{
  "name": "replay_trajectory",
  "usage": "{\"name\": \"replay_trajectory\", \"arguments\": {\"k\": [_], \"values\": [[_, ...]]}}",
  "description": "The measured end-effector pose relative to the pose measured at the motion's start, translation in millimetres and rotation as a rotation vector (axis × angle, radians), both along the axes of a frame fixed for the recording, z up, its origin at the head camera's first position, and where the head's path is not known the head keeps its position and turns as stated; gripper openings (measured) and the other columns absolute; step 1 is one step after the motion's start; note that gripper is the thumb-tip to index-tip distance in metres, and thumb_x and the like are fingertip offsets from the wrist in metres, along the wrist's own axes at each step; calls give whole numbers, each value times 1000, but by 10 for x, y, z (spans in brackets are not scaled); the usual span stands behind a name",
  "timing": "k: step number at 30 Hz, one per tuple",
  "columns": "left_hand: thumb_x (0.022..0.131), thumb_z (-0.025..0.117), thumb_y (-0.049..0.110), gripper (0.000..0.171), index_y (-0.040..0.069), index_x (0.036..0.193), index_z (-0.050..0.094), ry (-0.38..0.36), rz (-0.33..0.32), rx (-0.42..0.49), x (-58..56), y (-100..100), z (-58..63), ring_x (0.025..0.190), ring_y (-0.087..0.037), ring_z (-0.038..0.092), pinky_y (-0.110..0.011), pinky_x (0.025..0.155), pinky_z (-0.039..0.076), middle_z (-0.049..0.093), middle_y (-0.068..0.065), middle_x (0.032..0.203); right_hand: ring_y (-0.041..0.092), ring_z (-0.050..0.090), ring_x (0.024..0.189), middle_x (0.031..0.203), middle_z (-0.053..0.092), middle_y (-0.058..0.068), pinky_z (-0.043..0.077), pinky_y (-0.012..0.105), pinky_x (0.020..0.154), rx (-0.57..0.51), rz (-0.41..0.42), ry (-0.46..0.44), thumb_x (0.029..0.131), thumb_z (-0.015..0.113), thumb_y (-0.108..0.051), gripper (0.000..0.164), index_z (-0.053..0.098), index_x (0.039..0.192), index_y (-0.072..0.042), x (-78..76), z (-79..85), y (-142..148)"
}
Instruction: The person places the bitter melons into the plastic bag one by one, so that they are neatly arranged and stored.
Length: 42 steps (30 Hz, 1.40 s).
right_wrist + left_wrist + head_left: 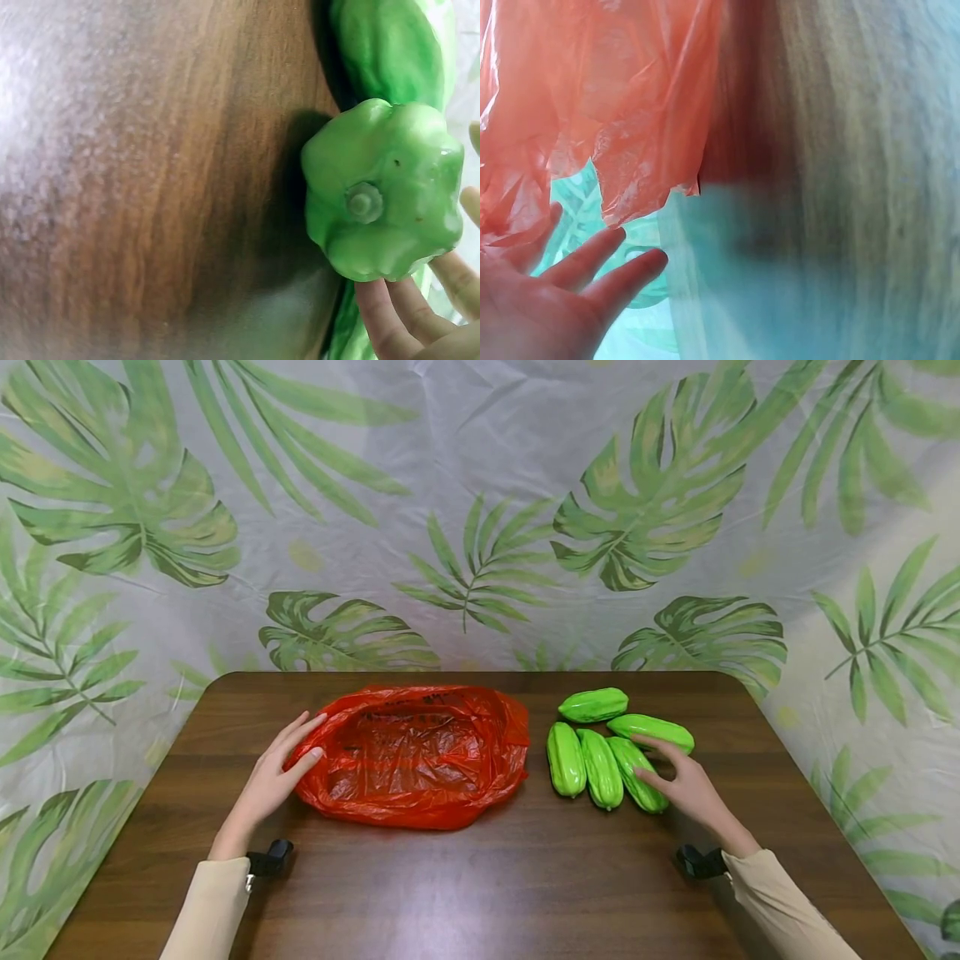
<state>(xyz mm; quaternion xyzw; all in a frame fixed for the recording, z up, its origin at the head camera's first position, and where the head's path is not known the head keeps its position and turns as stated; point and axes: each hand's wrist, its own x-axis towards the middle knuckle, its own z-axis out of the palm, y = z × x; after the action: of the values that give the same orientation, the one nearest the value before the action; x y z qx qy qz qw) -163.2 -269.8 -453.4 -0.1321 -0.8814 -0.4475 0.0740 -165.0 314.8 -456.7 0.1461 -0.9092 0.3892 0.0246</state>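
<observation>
On the table's left half lies a red plastic bag (405, 806), its wide mouth spread and facing up. My left hand (273, 777) touches the bag's left rim with extended fingers; in the left wrist view, bag film (652, 142) hangs over these spread fingers (630, 281). To the right of the bag are several glossy, ribbed green gourd-like vegetables (600, 768). My right hand (690, 785) is at the rightmost of the front row, its fingers loosely spread. In the right wrist view, fingertips (375, 300) lie against the stem-ended vegetable (382, 187).
The brown wooden table (450, 893) has rounded far corners. Behind it hangs a pale cloth (487, 460) printed with green leaves. A dark band with a small device (272, 858) sits on the left wrist, and another device (701, 862) on the right.
</observation>
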Motion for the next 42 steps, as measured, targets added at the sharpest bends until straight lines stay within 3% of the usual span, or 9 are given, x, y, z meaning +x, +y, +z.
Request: {"name": "replay_trajectory", "arguments": {"k": [7,25,33,38,42], "values": [[96,58,18,49,12,143,46,-38,-26,35,-18,2,-4,137,-44,23,-73,99,19,25,-19,153,43,49,117,137,47,20,42,56,91,-13,15,-11,93,64,-16,48,49,137,-3,15,-26,9],[94,61,14,54,11,145,42,-76,4,20,-36,14,-76,135,-46,27,-70,99,24,29,-22,150,44,49,115,136,48,21,40,60,89,22,-27,-23,93,64,-20,43,54,133,-7,48,-41,26],[96,59,20,54,14,147,40,-94,10,3,-17,21,-61,133,-44,30,-67,99,28,34,-21,148,42,49,117,138,49,16,42,57,87,-20,-36,1,94,63,-20,44,54,135,-10,36,60,12],[97,58,19,55,14,148,38,-114,2,9,-20,28,-56,131,-44,34,-66,98,31,35,-21,146,38,50,117,139,47,14,45,50,85,-41,-50,-29,95,62,-24,45,52,137,-12,23,137,-8],[97,57,19,55,13,148,37,-128,4,10,-25,32,-67,130,-44,36,-66,97,33,36,-21,146,38,47,119,141,45,13,43,52,89,-68,-42,-35,95,62,-24,46,51,138,-13,13,185,-32]]}}
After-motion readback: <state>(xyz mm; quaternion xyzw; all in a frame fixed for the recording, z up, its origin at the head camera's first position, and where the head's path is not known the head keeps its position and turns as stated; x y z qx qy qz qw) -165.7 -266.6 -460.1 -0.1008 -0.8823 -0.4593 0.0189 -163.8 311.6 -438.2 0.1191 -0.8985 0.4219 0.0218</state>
